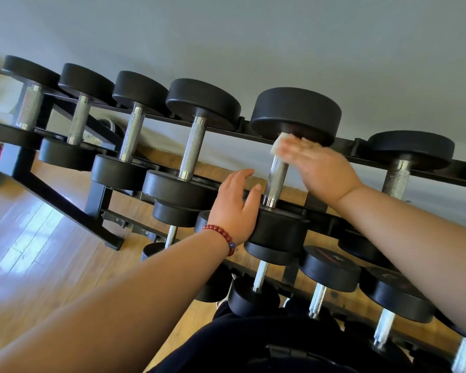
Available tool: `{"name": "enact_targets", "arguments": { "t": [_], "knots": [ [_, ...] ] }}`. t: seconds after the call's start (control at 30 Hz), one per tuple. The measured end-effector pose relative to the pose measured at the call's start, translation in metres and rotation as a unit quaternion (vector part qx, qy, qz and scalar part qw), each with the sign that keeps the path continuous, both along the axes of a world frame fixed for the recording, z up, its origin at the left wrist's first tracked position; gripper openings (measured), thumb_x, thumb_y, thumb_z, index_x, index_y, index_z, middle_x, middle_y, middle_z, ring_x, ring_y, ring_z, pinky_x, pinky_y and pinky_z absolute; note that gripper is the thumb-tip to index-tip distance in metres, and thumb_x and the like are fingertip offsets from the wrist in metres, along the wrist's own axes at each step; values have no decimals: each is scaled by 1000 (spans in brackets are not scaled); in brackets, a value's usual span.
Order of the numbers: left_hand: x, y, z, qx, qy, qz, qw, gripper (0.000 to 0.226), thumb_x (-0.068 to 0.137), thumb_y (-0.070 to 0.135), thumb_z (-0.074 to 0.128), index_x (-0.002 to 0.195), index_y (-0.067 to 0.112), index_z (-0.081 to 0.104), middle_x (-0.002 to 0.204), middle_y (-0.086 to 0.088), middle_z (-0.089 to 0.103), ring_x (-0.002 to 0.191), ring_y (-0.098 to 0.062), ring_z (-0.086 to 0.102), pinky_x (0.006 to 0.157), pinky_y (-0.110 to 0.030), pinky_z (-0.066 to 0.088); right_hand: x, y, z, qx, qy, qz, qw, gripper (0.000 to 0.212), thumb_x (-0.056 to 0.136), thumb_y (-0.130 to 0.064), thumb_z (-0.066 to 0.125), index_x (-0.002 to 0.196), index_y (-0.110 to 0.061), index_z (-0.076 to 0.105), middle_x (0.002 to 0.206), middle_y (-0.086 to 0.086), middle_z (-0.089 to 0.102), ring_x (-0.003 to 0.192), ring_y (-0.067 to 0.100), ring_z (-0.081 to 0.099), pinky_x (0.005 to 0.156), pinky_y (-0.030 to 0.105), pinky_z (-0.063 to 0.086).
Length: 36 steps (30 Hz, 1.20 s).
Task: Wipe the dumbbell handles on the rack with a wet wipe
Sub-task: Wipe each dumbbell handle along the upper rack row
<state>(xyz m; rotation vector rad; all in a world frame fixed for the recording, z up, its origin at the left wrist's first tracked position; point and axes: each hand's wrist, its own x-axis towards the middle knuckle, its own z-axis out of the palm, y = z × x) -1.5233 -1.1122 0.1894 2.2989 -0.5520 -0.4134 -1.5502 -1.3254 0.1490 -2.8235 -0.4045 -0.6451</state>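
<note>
A black rack (pixel 19 168) carries a top row of black dumbbells with knurled chrome handles. My right hand (pixel 323 168) presses a white wet wipe (pixel 279 142) against the upper end of one chrome handle (pixel 276 179), just under that dumbbell's far head (pixel 296 114). The hand looks blurred, and its fingers lie fairly straight over the wipe. My left hand (pixel 236 205), with a red bead bracelet at the wrist, rests with relaxed fingers on the near head (pixel 280 227) of the same dumbbell.
Other top-row dumbbells stand to the left (pixel 193 149) and right (pixel 398 173). Lower tiers hold several more dumbbells (pixel 331 267). A grey wall rises behind the rack, and wooden floor (pixel 38 238) spreads to the left. My dark clothing fills the bottom.
</note>
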Motion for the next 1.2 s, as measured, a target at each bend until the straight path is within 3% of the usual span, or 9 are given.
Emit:
{"name": "enact_targets", "arguments": {
  "t": [0.1,0.23,0.3,0.4,0.5,0.73,0.93,1.03,1.2],
  "knots": [
    [-1,0,-1,-3,-1,1,1000,42,101,33,40,141,23,41,144,6,42,133,-7,36,102,-19,27,-9,19,-9,37,1,-59,998,61,74,22,57,130,-3,58,134,19,56,123,36,54,101,57,31],
    [0,0,-1,-8,-1,0,1000,42,100,33,41,141,22,42,143,6,43,132,-6,36,101,-19,28,-36,27,-9,119,58,-1,991,68,73,20,68,134,-9,55,137,12,54,124,30,54,97,54,47],
    [1,1,-1,-8,2,0,1000,42,100,33,40,141,23,42,143,6,42,131,-6,36,100,-19,28,-39,30,1,219,68,-57,972,61,86,13,59,138,-16,48,138,5,52,124,17,53,104,32,45],
    [1,1,-2,-3,6,-5,1000,42,100,34,40,141,24,41,144,7,42,133,-7,36,101,-20,28,-30,41,14,390,67,-247,885,42,100,-5,47,139,-19,51,127,3,63,105,7,58,83,-6,33],
    [1,1,-3,-1,5,-5,1000,41,100,33,40,140,24,42,143,6,43,133,-7,36,102,-20,28,-14,53,17,512,127,-308,792,39,102,-14,45,137,-28,53,96,-8,64,78,4,55,62,1,37],
    [2,1,-3,-4,6,-5,1000,40,100,31,41,139,24,43,142,7,43,132,-7,37,100,-20,29,-25,51,23,518,162,-272,795,39,102,-16,45,138,-30,51,112,-1,64,94,13,57,72,7,40],
    [2,0,-5,-5,9,-7,1000,39,100,32,41,139,25,43,140,9,44,129,-5,38,97,-19,30,-28,59,18,597,179,-274,732,37,101,-17,47,132,-36,56,109,-19,64,101,9,60,97,37,51],
    [2,1,-5,-5,7,-6,1000,39,100,31,41,138,25,44,139,8,45,129,-6,39,98,-20,31,-40,57,12,615,224,-246,715,36,100,-16,50,125,-40,60,120,-14,62,110,11,59,99,37,50],
    [2,1,-4,-8,6,-8,1000,39,100,31,41,138,25,44,139,8,45,130,-6,39,102,-23,33,-16,56,9,696,181,-295,629,35,98,-12,53,129,-25,61,116,-7,64,108,14,61,96,33,52]
  ]
}}
